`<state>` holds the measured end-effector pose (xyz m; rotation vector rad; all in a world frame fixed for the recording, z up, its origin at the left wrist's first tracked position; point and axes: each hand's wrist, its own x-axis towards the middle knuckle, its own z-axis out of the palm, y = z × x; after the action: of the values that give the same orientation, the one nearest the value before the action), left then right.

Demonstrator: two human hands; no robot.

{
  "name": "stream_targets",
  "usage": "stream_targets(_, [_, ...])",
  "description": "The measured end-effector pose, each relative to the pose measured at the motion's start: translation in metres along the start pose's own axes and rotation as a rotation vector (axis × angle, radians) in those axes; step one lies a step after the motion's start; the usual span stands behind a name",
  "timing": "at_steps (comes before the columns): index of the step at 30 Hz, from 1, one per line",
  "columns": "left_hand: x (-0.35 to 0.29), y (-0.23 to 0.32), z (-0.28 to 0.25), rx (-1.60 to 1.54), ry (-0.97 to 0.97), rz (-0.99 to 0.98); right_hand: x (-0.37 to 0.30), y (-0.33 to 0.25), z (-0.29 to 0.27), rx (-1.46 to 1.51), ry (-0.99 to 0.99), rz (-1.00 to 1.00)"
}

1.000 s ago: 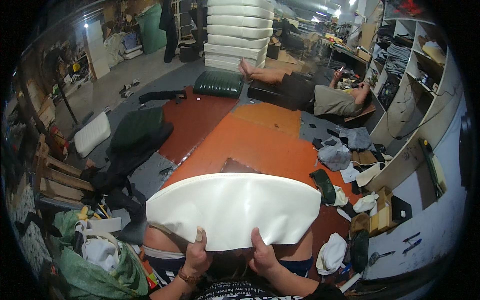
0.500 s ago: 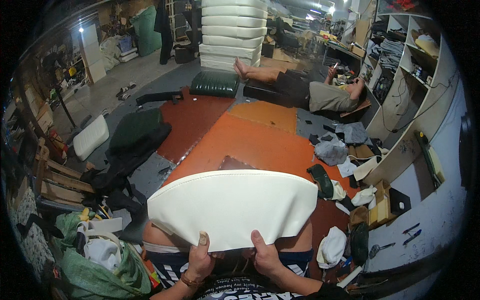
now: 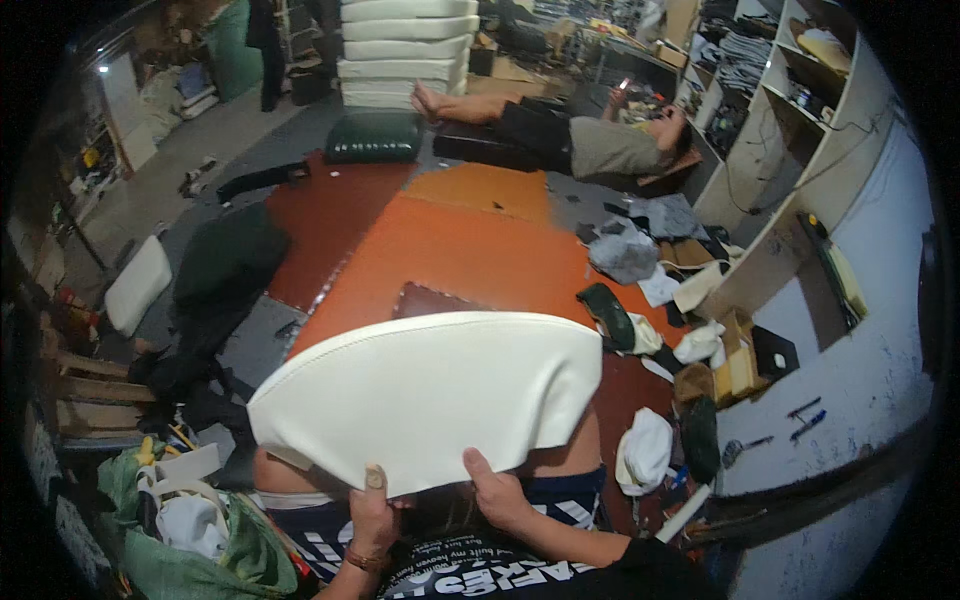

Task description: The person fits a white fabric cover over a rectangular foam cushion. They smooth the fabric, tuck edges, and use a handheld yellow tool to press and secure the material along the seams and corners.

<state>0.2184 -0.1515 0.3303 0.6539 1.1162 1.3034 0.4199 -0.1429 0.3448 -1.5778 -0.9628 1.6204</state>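
A cream leatherette cover (image 3: 420, 395) with a stitched, curved far edge spreads across my lap. My left hand (image 3: 376, 515) grips its near edge, thumb on top and fingers hidden underneath. A little to the right, my right hand (image 3: 495, 492) pinches the same edge in the same way, thumb up. The cover's left side hangs lower than its far edge, and a fold dents its right part.
Orange and dark red sheets (image 3: 440, 250) lie on the floor ahead. Beyond, a person (image 3: 610, 145) lies by a stack of white cushions (image 3: 405, 50). A green sack (image 3: 230, 570) stands at left, a white cloth bundle (image 3: 645, 450) at right, and shelving (image 3: 770, 130) behind it.
The whole view has turned, so the room sits further left and higher. In my hands the cover has tilted slightly, and the fold on its right part is deeper.
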Motion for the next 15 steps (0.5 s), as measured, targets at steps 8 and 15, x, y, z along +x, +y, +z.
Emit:
stream_targets(8, [0.003, -0.002, 0.000, -0.056, -0.006, 0.040, 0.002, -0.004, 0.002, 0.052, 0.037, -0.317])
stream_targets(15, [-0.001, 0.003, -0.001, 0.171, 0.007, 0.123, -0.014, -0.019, 0.006, 0.073, 0.097, -0.281])
